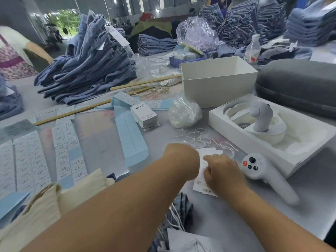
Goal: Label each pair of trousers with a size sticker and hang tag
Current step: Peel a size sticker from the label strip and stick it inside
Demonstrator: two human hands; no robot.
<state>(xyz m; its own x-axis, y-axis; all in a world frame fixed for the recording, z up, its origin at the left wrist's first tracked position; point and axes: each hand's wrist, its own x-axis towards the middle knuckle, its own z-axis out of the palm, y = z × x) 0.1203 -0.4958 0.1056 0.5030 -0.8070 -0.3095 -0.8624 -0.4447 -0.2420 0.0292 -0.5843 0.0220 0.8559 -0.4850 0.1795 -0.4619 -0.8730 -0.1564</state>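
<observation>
Reaching over the grey table (101,142), you have both hands down on a small overlapping pile of white paper hang tags (205,180). Your right hand (222,172) is curled on top of the tags and seems to pinch one. Your left hand (181,160) is bent at the wrist with its fingers out of sight behind it, so I cannot tell whether it holds a tag, a string or nothing.

Loose white strings (203,139) lie tangled just beyond the tags. Drag one and its neighbours may follow, or two tags may lift together where they overlap. The white handheld controller (261,171) sits just beside your right hand; a careless sweep could knock it. Your left forearm crosses above the long strips of white size stickers on pale blue backing (63,148) and could scuff them as it swings across.

The trousers being labelled are hard to place: only a patch of blue fabric (181,206) shows beneath your arms near the lower edge, mostly covered. A big leaning stack of folded blue denim trousers (89,68) stands well apart at the far left. The print on the tags and stickers is too small to read.
</observation>
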